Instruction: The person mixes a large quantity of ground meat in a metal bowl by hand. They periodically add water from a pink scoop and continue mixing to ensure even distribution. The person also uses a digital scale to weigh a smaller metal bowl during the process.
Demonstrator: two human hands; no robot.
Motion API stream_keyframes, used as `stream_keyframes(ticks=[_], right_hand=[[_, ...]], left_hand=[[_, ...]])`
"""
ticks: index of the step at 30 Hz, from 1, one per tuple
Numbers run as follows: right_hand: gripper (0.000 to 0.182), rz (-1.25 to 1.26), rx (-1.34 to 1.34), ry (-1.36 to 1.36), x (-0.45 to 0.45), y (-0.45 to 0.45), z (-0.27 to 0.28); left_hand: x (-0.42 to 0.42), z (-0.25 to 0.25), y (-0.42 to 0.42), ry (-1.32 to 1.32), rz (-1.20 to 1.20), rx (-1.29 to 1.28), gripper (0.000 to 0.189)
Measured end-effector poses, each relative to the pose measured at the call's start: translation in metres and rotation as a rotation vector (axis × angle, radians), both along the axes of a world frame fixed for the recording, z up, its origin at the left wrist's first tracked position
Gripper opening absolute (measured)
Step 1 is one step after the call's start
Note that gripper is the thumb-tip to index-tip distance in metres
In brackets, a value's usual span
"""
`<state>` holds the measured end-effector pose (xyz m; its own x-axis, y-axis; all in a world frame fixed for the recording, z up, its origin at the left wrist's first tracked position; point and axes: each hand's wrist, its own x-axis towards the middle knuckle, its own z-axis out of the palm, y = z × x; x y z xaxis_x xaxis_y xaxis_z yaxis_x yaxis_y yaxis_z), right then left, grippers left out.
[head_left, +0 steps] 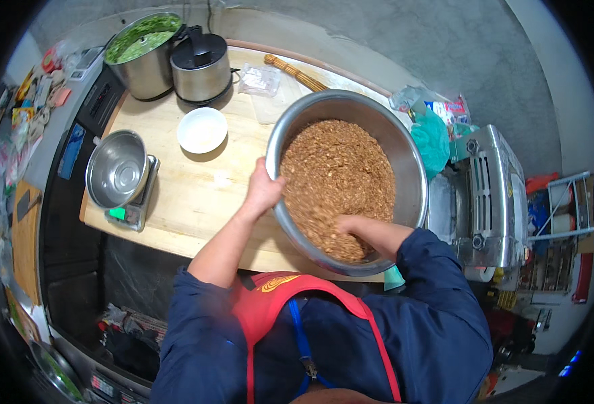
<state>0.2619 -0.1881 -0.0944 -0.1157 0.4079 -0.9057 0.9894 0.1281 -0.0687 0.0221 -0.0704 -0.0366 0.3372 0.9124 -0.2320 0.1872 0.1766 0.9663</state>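
Note:
A large, deep stainless steel basin (409,194) stands at the right of the wooden worktop, partly filled with a brown, coarse, moist-looking mixture (340,166). My left hand (267,191) grips its rim on the left side, thumb outside and fingers over the edge. Sunk in the mixture near the basin's front is my right hand (350,224); its fingers are buried, and the filling around them is blurred. To the left, an empty-looking white bowl (202,130) rests on the worktop. A smaller steel bowl (117,169) sits on a digital scale (143,212).
At the back left stand a steel pot with chopped greens (143,55) and a lidded steel appliance (201,65). A bundle of thin sticks (297,73) lies behind the basin. A steel machine (491,197) and a green plastic bag (428,144) flank its right side.

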Motion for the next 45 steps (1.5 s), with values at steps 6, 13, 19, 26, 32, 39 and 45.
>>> stream_keyframes(ticks=[6,13,19,26,32,39,45], right_hand=[[0.039,0.099,0.136,0.059,-0.052,0.115,-0.011],[0.042,-0.186,0.299,-0.009,0.105,0.122,0.009],[0.036,0.072,0.092,-0.051,0.089,-0.009,-0.042],[0.037,0.306,-0.05,-0.04,-0.059,0.106,-0.006],[0.051,-0.119,0.087,-0.14,0.046,0.181,-0.003],[0.039,0.066,0.051,-0.025,0.105,0.03,-0.023],[0.029,0.259,-0.117,0.079,-0.059,0.081,0.017]], left_hand=[[-0.014,0.014,0.068,0.539,0.0,0.298,0.057],[-0.005,0.032,0.079,0.716,-0.002,0.301,0.052],[0.012,0.03,0.079,0.698,-0.017,0.321,0.042],[0.005,0.035,0.074,0.678,-0.028,0.258,0.04],[-0.003,0.029,0.074,0.707,0.028,0.282,0.044],[0.01,0.038,0.069,0.781,-0.007,0.39,0.037],[0.008,0.034,0.072,0.721,-0.032,0.355,0.036]])
